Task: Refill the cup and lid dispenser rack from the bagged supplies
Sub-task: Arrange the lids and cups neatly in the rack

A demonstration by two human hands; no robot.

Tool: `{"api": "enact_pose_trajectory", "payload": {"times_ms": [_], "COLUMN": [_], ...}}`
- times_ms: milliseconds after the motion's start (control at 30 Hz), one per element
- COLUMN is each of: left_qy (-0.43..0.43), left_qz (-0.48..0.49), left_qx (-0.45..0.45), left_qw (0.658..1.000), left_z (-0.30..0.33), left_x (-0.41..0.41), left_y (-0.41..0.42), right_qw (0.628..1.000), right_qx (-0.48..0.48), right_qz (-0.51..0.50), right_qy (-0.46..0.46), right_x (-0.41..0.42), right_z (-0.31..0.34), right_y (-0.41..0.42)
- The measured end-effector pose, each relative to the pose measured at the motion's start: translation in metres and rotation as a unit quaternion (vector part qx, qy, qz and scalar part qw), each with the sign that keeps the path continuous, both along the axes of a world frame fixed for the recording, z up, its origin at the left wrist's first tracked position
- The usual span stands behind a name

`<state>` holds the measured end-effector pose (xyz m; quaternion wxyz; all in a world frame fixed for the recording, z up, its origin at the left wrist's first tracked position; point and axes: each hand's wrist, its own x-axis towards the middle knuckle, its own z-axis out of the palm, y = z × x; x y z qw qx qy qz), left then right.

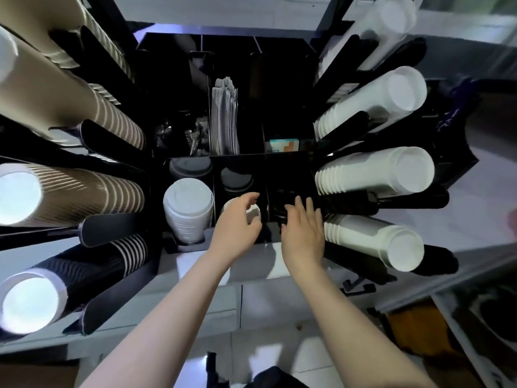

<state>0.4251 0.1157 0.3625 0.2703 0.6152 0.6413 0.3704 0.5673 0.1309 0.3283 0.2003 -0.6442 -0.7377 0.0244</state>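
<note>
A black dispenser rack (291, 161) fills the view. Its front row has lid compartments. A tall stack of white lids (187, 208) stands in the left compartment. My left hand (237, 225) curls over a small stack of white lids (254, 214) in the middle compartment, thumb and fingers around its rim. My right hand (303, 231) reaches with straight fingers to a stack of black lids (282, 203) in the right compartment. Whether those fingers touch the black lids is unclear.
Ribbed brown cups (92, 191) and black cups (81, 278) lie in sloped chutes at left. White cups (375, 175) fill the chutes at right. Paper sleeves (223, 119) stand in a back slot. Dark lids (190, 166) sit behind the white ones. A pale countertop edge (251, 264) runs below the rack.
</note>
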Motion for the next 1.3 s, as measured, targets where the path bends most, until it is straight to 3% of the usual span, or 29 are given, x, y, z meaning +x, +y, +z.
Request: {"api": "enact_pose_trajectory", "payload": {"times_ms": [500, 633, 767, 900, 1133, 1300], "left_qy": [0.064, 0.06, 0.085, 0.116, 0.069, 0.083], "left_qz": [-0.031, -0.001, 0.031, 0.089, 0.161, 0.147], "left_qx": [0.037, 0.068, 0.143, 0.137, 0.044, 0.028], "left_qw": [0.997, 0.996, 0.986, 0.98, 0.984, 0.985], "left_z": [-0.005, -0.004, 0.0, -0.001, -0.011, -0.014], "left_x": [-0.014, -0.023, -0.031, -0.042, -0.065, -0.067], "left_y": [-0.014, -0.028, -0.045, -0.056, -0.071, -0.078], "right_qw": [0.999, 0.999, 0.982, 0.973, 0.948, 0.936], "right_qx": [0.007, 0.011, 0.1, 0.065, -0.05, -0.049], "right_qz": [-0.002, -0.005, 0.108, 0.183, 0.306, 0.34], "right_qy": [-0.034, 0.033, 0.117, 0.127, 0.064, -0.074], "right_x": [0.006, 0.002, -0.008, -0.035, -0.087, -0.12], "right_z": [0.005, 0.018, 0.033, 0.047, 0.061, 0.074], "right_y": [-0.002, -0.007, -0.019, -0.015, 0.003, 0.021]}}
